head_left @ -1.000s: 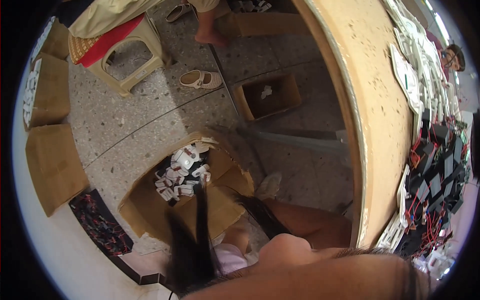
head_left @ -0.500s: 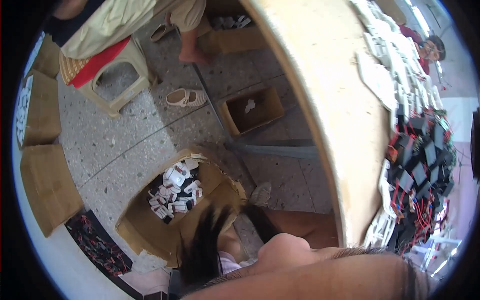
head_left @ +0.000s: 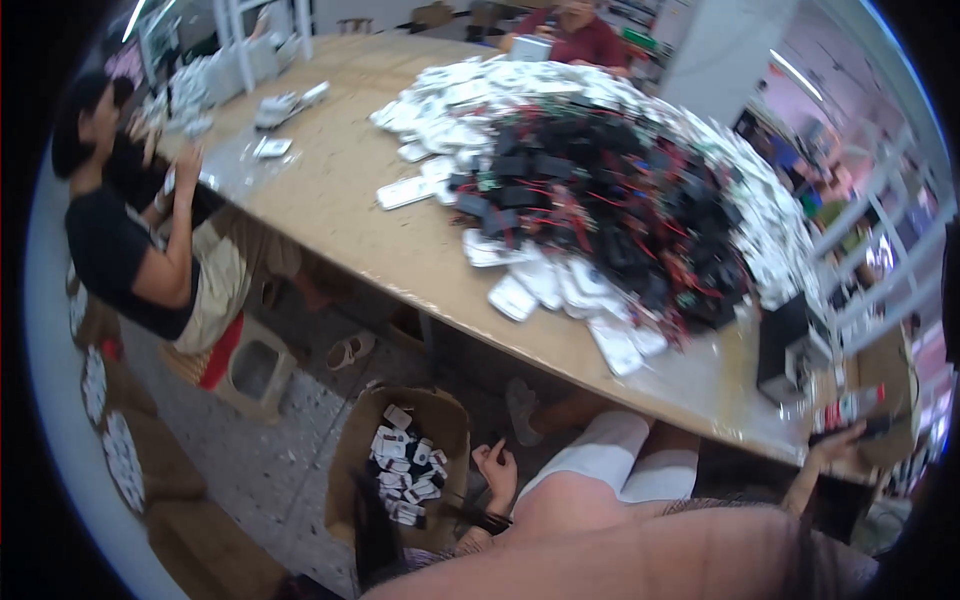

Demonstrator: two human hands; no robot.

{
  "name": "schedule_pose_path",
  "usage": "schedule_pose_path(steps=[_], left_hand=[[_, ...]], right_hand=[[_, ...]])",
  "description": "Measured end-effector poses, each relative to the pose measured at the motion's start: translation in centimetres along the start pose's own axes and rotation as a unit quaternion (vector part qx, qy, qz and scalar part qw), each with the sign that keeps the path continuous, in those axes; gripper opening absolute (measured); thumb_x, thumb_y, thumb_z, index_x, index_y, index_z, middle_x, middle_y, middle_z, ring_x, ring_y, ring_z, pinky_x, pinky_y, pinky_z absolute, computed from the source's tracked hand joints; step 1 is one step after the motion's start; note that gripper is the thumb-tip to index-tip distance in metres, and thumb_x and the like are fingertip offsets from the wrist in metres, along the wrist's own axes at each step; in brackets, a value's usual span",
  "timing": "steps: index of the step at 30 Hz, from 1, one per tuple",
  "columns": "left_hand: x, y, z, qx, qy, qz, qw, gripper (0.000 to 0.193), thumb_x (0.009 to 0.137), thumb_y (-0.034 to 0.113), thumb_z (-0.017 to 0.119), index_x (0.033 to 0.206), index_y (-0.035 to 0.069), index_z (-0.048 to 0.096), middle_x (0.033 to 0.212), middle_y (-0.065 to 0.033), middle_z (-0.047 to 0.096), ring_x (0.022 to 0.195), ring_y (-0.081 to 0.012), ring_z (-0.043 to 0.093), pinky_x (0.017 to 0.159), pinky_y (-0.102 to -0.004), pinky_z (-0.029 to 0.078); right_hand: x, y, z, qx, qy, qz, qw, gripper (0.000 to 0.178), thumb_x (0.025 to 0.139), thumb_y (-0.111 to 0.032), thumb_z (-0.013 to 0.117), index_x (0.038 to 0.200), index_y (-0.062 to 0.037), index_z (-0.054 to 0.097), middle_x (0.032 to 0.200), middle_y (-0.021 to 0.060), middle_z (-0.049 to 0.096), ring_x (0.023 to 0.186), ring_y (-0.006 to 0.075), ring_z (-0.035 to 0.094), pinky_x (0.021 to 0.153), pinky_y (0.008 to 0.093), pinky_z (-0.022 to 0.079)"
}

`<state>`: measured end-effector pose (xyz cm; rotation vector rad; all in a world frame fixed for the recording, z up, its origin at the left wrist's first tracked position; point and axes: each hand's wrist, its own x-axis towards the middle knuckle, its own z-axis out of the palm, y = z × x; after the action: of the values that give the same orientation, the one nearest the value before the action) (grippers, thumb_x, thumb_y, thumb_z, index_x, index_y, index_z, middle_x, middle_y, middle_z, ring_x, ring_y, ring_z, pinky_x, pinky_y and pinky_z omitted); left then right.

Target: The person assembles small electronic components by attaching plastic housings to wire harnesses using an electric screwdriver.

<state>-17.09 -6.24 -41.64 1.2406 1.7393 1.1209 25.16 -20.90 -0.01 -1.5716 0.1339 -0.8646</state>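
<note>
My left hand (head_left: pixel 495 468) hangs beside the cardboard box (head_left: pixel 458 430) on the floor, its fingers loosely bent and apart, with nothing visible in them. Small white and black plastic pieces (head_left: pixel 405 465) lie in that box. At the table's right end my right hand (head_left: pixel 838 442) is closed around a dark, elongated object (head_left: pixel 880 427) whose kind I cannot make out. Just beyond it are a red-and-white item (head_left: pixel 850 407) and a black box-shaped device (head_left: pixel 785 350). A large heap of black parts with red wires (head_left: pixel 610 210) covers the table's middle, ringed by white plastic casings (head_left: pixel 515 298).
The wooden table (head_left: pixel 340 200) runs across in front of me. On the left, a co-worker in a black shirt (head_left: pixel 130 250) sits on a stool (head_left: pixel 255 375). Another person in red (head_left: pixel 590 45) is at the far side. Cardboard boxes (head_left: pixel 215 550) line the lower left.
My view has swung up from the floor and table edge to the whole tabletop. Both my hands have come into sight, the right one with the dark object in it.
</note>
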Motion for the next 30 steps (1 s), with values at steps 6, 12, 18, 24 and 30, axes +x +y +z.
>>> schedule_pose_path(steps=[6,12,18,24,30], left_hand=[[0.5,21.8,-8.5,-0.147,0.013,0.34,0.929,0.036,0.074,-0.004,0.057,0.105,0.009,0.068,0.1,-0.0127,0.042,0.088,-0.0259,0.05,0.08,-0.0337,0.043],[0.0,38.0,-2.7,-0.19,-0.249,0.523,0.793,0.034,0.074,-0.006,0.057,0.104,0.008,0.068,0.106,-0.0141,0.043,0.098,-0.0273,0.05,0.082,-0.0331,0.045],[1.6,47.6,4.7,-0.109,-0.217,0.59,0.77,0.03,0.075,0.004,0.068,0.104,0.008,0.066,0.12,-0.0168,0.044,0.104,-0.0292,0.048,0.081,-0.0335,0.045],[1.9,39.1,1.0,0.246,-0.103,0.535,0.802,0.025,0.075,0.012,0.066,0.098,0.006,0.06,0.1,-0.0094,0.054,0.096,-0.0274,0.051,0.088,-0.0402,0.035],[-1.0,37.7,1.4,0.187,-0.226,0.517,0.804,0.016,0.077,0.005,0.061,0.092,0.003,0.057,0.093,-0.012,0.056,0.094,-0.0315,0.054,0.094,-0.0441,0.037]], right_hand=[[4.3,8.9,0.6,0.325,-0.295,0.07,0.896,0.033,0.093,-0.04,0.048,0.1,-0.0085,0.052,0.078,0.0042,0.055,0.058,0.0079,0.052,0.051,0.0203,0.045],[-1.9,4.1,-0.5,0.352,-0.311,0.1,0.877,0.038,0.093,-0.042,0.046,0.097,-0.0035,0.047,0.068,0.0035,0.049,0.052,0.0109,0.049,0.045,0.0229,0.042],[-4.1,2.0,-0.3,0.376,-0.315,0.112,0.864,0.042,0.092,-0.043,0.045,0.1,-0.0014,0.045,0.066,0.0061,0.047,0.049,0.0123,0.047,0.045,0.0236,0.04],[-4.2,2.9,-0.5,0.375,-0.306,0.125,0.866,0.048,0.089,-0.048,0.048,0.101,-0.0017,0.044,0.067,0.0063,0.046,0.052,0.0132,0.047,0.047,0.0243,0.041],[-5.0,3.1,0.5,0.382,-0.345,0.147,0.845,0.054,0.086,-0.055,0.048,0.1,-0.003,0.043,0.067,0.006,0.045,0.053,0.0132,0.046,0.047,0.0244,0.04]])
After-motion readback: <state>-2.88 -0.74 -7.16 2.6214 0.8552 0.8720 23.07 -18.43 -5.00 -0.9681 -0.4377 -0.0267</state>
